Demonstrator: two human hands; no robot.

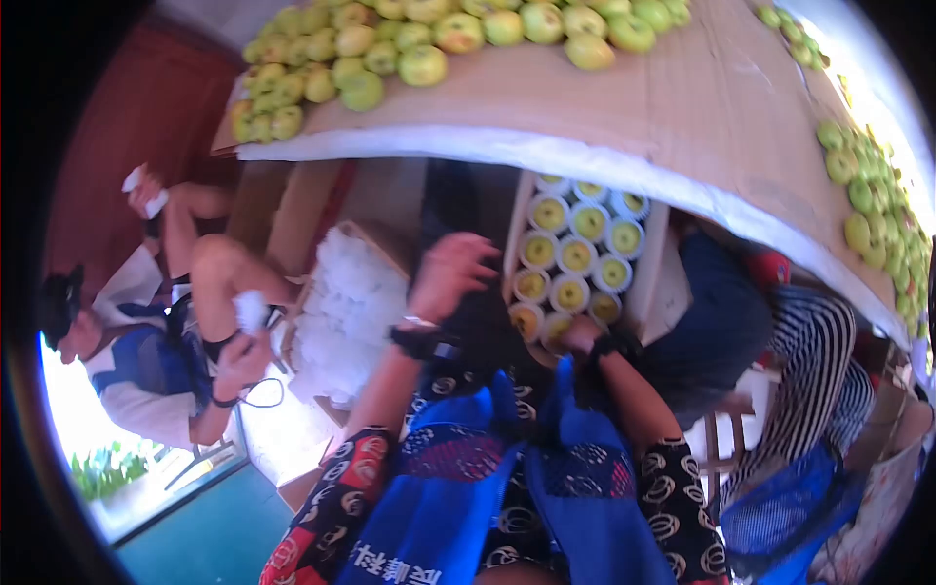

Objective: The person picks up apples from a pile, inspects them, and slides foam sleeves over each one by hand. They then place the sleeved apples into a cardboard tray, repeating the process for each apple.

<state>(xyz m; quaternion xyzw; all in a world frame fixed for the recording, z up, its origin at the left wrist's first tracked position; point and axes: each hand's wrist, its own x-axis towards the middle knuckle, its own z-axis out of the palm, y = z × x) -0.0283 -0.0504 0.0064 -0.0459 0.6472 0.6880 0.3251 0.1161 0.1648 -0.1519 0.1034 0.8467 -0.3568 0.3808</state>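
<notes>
Several green-yellow fruits in white foam nets (577, 255) stand in rows in a box (655, 255) below the table edge. My right hand (579, 334) is at the near end of the box, on a fruit in the last row; its fingertips are partly hidden. My left hand (454, 276) hovers left of the box, fingers apart and a little curled, with nothing in it. Left of that hand lies a box filled with white foam nets (353, 292).
A cardboard-covered table (624, 102) carries piles of green fruit (458, 34). At the left sits a person (156, 361) holding white items. Dark trousers and striped trousers (814, 361) of others show at the right, near a blue mesh bag (780, 517).
</notes>
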